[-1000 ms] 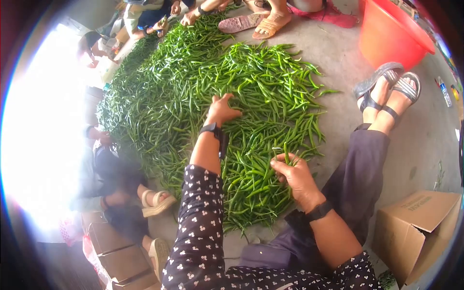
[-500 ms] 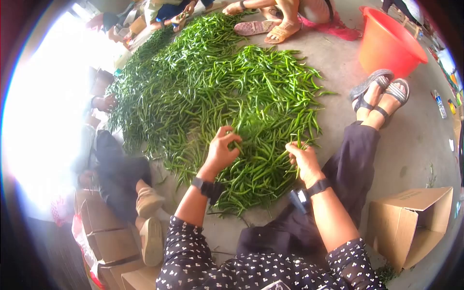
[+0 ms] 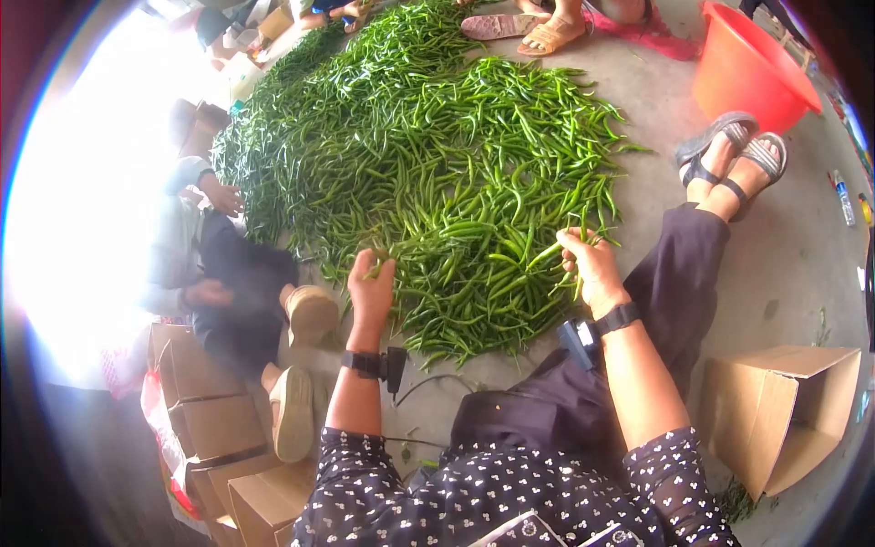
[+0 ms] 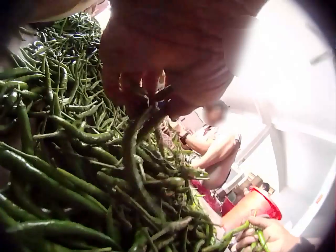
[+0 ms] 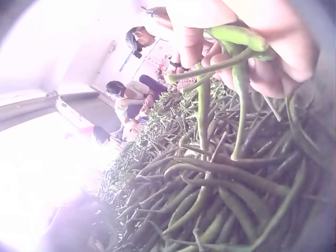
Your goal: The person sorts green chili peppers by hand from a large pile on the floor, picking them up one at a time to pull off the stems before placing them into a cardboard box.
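A wide pile of green chili peppers (image 3: 410, 155) covers the floor. At the pile's near left edge, my left hand (image 3: 370, 296) pinches a chili pepper (image 4: 132, 152), which hangs curved from the fingertips in the left wrist view. Over the near right edge, my right hand (image 3: 597, 273) grips several chili peppers (image 5: 240, 89); their stems and tips stick out between the thumb and fingers. Loose peppers lie just below both hands.
A red tub (image 3: 752, 73) stands at the back right, near sandalled feet (image 3: 756, 159). An open cardboard box (image 3: 756, 410) sits on the right; more cardboard boxes (image 3: 219, 424) are at the left. Other people sit around the pile, one hand (image 3: 221, 194) at its left edge.
My left hand has drawn back from the middle of the pile to its near left edge and now pinches a chili pepper. My right hand keeps its peppers and has moved slightly farther forward.
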The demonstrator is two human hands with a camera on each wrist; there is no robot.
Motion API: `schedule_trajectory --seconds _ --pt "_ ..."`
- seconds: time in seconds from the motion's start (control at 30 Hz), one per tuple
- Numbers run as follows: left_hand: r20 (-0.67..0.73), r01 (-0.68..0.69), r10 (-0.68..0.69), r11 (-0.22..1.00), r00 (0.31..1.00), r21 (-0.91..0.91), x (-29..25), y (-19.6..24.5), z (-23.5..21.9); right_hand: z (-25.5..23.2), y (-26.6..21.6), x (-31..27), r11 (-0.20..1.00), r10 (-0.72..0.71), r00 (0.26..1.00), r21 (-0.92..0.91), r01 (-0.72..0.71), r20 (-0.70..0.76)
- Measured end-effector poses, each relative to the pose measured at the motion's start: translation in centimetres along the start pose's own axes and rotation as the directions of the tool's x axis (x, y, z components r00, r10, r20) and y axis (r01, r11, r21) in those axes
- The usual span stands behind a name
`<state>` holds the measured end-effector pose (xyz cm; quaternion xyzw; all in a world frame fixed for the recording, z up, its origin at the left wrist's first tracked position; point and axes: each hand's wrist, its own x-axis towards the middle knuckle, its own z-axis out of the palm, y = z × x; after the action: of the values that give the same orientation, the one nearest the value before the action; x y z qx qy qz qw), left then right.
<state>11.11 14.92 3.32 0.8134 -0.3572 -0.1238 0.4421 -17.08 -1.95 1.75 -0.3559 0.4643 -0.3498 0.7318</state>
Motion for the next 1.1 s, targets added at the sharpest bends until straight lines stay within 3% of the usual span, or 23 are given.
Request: schedule_trajectory --seconds 0.07,0.13,0.17,0.23,0.27,0.33,0.37,0.43,0.47,0.53,0.57,0.6,0.63,0.67,0.7,0.73,0.8,0.93,1.0,1.03,1.1 --pt "-0.042 -0.001 -0.001 0.998 0.999 -0.057 0.5 -0.3 -0.3 0.2 -0.1 -0.2 1.0 0.02 1.0 0.002 -0.02 0.007" --pt "-0.135 0.001 0.019 0.989 0.991 0.147 0.9 0.1 -0.5 0.3 -0.2 -0.2 1.0 -0.003 1.0 -0.001 0.003 0.017" --pt "-0.133 0.004 0.016 0.989 0.991 0.15 1.0 0.3 -0.3 0.3 -0.1 -0.2 1.0 -0.021 0.999 -0.009 0.021 0.033" --pt "-0.215 -0.094 0.184 0.923 0.959 0.372 0.7 0.9 0.7 0.3 -0.1 -0.2 1.0 -0.008 0.999 -0.021 0.009 0.035" --pt "-0.215 -0.092 0.183 0.923 0.959 0.374 0.6 1.3 1.1 0.4 0.0 -0.1 0.999 -0.001 0.999 -0.032 0.002 0.039" --pt "0.054 -0.332 0.342 0.845 0.938 0.419 0.2 2.4 1.9 0.4 0.1 -0.1 0.999 0.009 0.998 -0.037 -0.007 0.066" --pt "0.055 -0.331 0.34 0.845 0.939 0.42 0.1 3.0 2.5 0.4 0.2 -0.1 0.999 0.015 0.996 -0.043 -0.011 0.091" --pt "0.239 -0.506 0.453 0.68 0.859 0.53 0.2 3.9 3.4 0.6 -0.1 -0.3 0.998 0.015 0.991 -0.07 -0.006 0.132" --pt "0.241 -0.508 0.453 0.681 0.858 0.528 0.6 3.7 3.7 0.7 -0.2 -0.5 0.995 0.016 0.985 -0.096 0.0 0.173" --pt "0.312 -0.407 0.281 0.77 0.908 0.491 1.8 3.3 4.7 0.7 -0.3 -0.5 0.995 0.003 0.984 -0.102 0.015 0.177" --pt "0.189 -0.371 0.324 0.866 0.927 0.336 2.3 3.0 5.2 0.5 -0.1 -0.2 0.997 -0.014 0.985 -0.075 0.027 0.173" --pt "0.196 -0.373 0.323 0.865 0.926 0.335 2.4 3.7 5.0 0.4 0.1 -0.2 0.998 -0.026 0.985 -0.046 0.034 0.168" --pt "0.225 -0.169 0.145 0.982 0.963 0.088 2.5 5.0 4.4 0.2 0.1 -0.1 0.999 -0.023 0.986 -0.043 0.031 0.167" --pt "0.293 0.073 -0.026 0.986 0.956 -0.153 2.4 6.1 3.9 0.2 0.1 -0.1 0.999 -0.026 0.985 -0.039 0.033 0.168" --pt "0.309 0.07 0.017 0.961 0.951 -0.268 2.3 6.3 3.7 0.5 -0.2 -0.2 0.999 -0.029 0.985 -0.033 0.035 0.171" --pt "0.307 0.068 0.017 0.962 0.952 -0.264 2.2 6.5 3.4 0.6 -0.3 -0.3 0.999 -0.029 0.984 -0.029 0.034 0.174" --pt "0.423 0.179 -0.005 0.91 0.906 -0.373 2.2 6.7 2.9 0.7 -0.7 -0.8 0.998 0.018 0.978 -0.06 -0.005 0.209" --pt "0.392 0.21 -0.071 0.922 0.917 -0.324 2.2 6.7 3.6 0.5 -0.7 -0.6 0.999 0.005 0.973 -0.043 0.005 0.233" --pt "0.391 0.21 0.024 0.813 0.92 -0.543 1.5 7.5 3.6 0.5 -0.7 -0.8 1.0 -0.015 0.976 -0.021 0.02 0.215" --pt "0.368 0.255 -0.001 0.723 0.93 -0.642 1.2 8.0 3.6 0.4 -0.7 -0.7 0.999 -0.007 0.976 -0.03 0.014 0.217" --pt "0.37 0.256 0.008 0.708 0.929 -0.658 1.2 8.2 3.2 0.5 -0.7 -0.8 1.0 -0.003 0.974 -0.029 0.01 0.226"
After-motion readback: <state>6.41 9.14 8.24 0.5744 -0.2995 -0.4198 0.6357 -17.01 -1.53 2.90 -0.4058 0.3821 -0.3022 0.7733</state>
